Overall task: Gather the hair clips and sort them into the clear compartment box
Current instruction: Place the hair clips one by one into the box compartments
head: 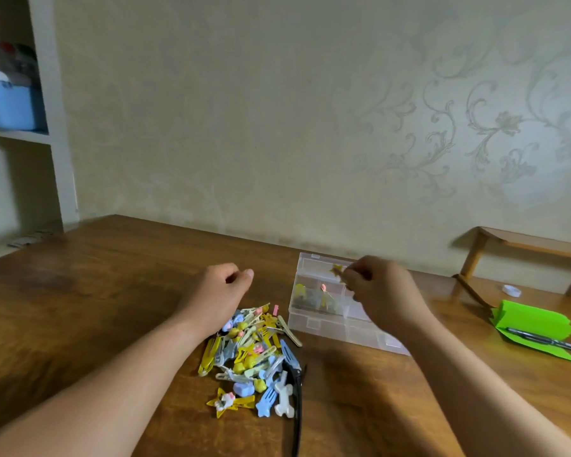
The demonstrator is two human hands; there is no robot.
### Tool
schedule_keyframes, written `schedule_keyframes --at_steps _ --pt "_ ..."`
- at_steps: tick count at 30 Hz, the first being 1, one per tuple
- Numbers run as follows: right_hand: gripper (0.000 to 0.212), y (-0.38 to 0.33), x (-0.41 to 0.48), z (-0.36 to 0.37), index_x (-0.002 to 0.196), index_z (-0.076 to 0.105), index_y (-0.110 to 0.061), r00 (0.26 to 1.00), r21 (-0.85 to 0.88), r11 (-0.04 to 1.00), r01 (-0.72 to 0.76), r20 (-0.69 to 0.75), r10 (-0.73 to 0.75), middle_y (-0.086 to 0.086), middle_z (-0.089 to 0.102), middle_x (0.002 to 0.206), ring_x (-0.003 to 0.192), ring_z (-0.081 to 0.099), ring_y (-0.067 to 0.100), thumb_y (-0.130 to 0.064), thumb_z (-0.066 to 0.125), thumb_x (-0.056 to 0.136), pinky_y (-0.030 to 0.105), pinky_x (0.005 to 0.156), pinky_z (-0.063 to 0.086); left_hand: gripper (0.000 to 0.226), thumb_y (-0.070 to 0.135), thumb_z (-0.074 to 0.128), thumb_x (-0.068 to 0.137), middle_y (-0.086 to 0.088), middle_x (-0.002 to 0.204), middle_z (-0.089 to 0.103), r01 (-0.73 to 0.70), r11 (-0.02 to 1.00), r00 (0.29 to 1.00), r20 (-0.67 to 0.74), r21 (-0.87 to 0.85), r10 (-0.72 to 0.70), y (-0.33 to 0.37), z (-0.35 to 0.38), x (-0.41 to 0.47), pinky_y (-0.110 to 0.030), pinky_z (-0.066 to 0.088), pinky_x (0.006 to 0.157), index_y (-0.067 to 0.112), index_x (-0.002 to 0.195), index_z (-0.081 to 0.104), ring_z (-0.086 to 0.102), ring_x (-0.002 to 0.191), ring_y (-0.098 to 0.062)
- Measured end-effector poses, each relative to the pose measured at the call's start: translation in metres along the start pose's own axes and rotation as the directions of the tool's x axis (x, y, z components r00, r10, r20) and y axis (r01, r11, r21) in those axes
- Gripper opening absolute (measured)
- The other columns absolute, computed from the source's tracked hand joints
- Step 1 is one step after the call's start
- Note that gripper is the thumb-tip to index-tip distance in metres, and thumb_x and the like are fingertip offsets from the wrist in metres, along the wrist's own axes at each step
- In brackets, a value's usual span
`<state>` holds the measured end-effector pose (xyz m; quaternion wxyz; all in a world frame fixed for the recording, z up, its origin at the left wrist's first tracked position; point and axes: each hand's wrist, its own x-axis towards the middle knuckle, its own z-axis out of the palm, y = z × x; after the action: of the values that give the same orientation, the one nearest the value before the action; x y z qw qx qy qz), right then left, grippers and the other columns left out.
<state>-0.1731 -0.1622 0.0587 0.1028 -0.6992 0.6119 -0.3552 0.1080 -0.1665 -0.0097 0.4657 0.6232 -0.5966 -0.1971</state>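
A heap of hair clips (249, 354) in yellow, blue, pink and white lies on the wooden table (89, 298) in front of me. The clear compartment box (314, 291) stands open to the right of the heap, with a few yellow clips inside its left compartments. My right hand (381, 291) hovers over the box and pinches a yellow star clip (337, 269) between its fingertips. My left hand (220, 291) hangs just above the far edge of the heap, fingers curled in loosely, and nothing shows in it.
A long black clip (297, 400) lies at the heap's right side. Green folded paper (534, 328) with a pen (548, 341) on it sits at the right, with a small white cap (511, 290) and a wooden stand (524, 249) behind. White shelves (30, 133) stand at the left.
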Motion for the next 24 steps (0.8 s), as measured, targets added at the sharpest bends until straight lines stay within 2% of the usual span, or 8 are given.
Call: schedule_keyframes --at_steps 4,6,8,11,14,16,19,24 --pt "0.019 0.021 0.039 0.002 0.083 0.077 -0.017 0.99 -0.132 0.986 -0.099 0.085 0.111 0.004 0.078 0.076 0.074 0.075 0.025 -0.022 0.063 0.094 0.047 0.073 0.065 0.051 0.05 0.056 0.107 0.009 0.048 0.038 0.009 1.0 1.0 0.004 -0.005 -0.009 -0.001 0.001 0.001 -0.035 0.032 0.06 0.002 0.095 0.071 0.041 0.054 -0.015" --pt "0.021 0.026 0.053 0.009 0.085 0.079 -0.007 0.979 -0.228 0.967 -0.113 0.142 0.148 0.009 0.078 0.074 0.06 0.066 0.022 -0.02 0.063 0.09 0.042 0.062 0.062 0.052 0.051 0.056 0.107 0.01 0.046 0.038 0.01 1.0 1.0 0.016 -0.01 -0.01 -0.001 0.001 0.001 -0.035 0.031 0.06 0.002 0.095 0.071 0.04 0.053 -0.015" --pt "0.022 0.029 0.062 0.017 0.089 0.077 -0.004 0.969 -0.334 0.938 -0.098 0.185 0.167 0.01 0.077 0.072 0.054 0.052 0.017 -0.019 0.063 0.082 0.036 0.054 0.051 0.051 0.051 0.056 0.106 0.011 0.046 0.039 0.012 1.0 1.0 0.023 -0.012 -0.012 -0.002 0.001 0.001 -0.035 0.032 0.061 0.003 0.095 0.071 0.041 0.054 -0.015" --pt "0.025 0.029 0.069 0.027 0.091 0.078 -0.007 0.961 -0.416 0.905 -0.084 0.206 0.184 0.007 0.08 0.083 0.058 0.06 0.017 -0.022 0.064 0.076 0.037 0.06 0.061 0.051 0.054 0.055 0.105 0.008 0.054 0.049 0.011 1.0 1.0 0.024 0.004 -0.011 -0.001 0.0 0.001 -0.035 0.036 0.061 0.007 0.093 0.071 0.049 0.057 -0.02" --pt "0.021 0.028 0.071 0.032 0.089 0.08 -0.01 0.955 -0.431 0.895 -0.111 0.202 0.216 0.004 0.081 0.082 0.078 0.078 0.025 -0.021 0.067 0.078 0.044 0.072 0.066 0.053 0.06 0.052 0.102 -0.009 0.08 0.073 -0.009 1.0 1.0 0.028 0.005 0.008 -0.001 0.0 0.001 -0.036 0.042 0.065 0.011 0.09 0.07 0.067 0.073 -0.032" --pt "0.018 0.027 0.069 0.033 0.089 0.08 -0.01 0.96 -0.423 0.898 -0.117 0.182 0.211 0.004 0.081 0.084 0.084 0.078 0.028 -0.018 0.067 0.079 0.044 0.073 0.066 0.051 0.056 0.053 0.105 -0.009 0.073 0.068 -0.007 1.0 1.0 0.025 0.004 0.006 0.001 0.0 0.0 -0.036 0.041 0.065 0.01 0.092 0.071 0.062 0.067 -0.027" --pt "0.011 0.021 0.06 0.033 0.083 0.078 -0.019 0.969 -0.394 0.915 -0.089 0.178 0.171 -0.001 0.078 0.08 0.078 0.075 0.025 -0.022 0.069 0.087 0.043 0.073 0.066 0.05 0.052 0.054 0.107 0.002 0.061 0.05 -0.002 1.0 1.0 0.02 0.015 0.002 0.002 0.0 0.0 -0.035 0.037 0.063 0.008 0.094 0.072 0.051 0.061 -0.018" --pt "0.013 0.012 0.035 0.022 0.088 0.071 -0.029 0.996 -0.33 0.942 -0.068 0.028 0.081 -0.009 0.071 0.078 0.072 0.068 0.018 -0.03 0.06 0.096 0.034 0.064 0.059 0.05 0.052 0.054 0.106 0.0 0.063 0.052 -0.009 1.0 1.0 0.027 0.015 0.008 0.0 0.0 0.0 -0.035 0.038 0.063 0.007 0.091 0.07 0.051 0.06 -0.018"
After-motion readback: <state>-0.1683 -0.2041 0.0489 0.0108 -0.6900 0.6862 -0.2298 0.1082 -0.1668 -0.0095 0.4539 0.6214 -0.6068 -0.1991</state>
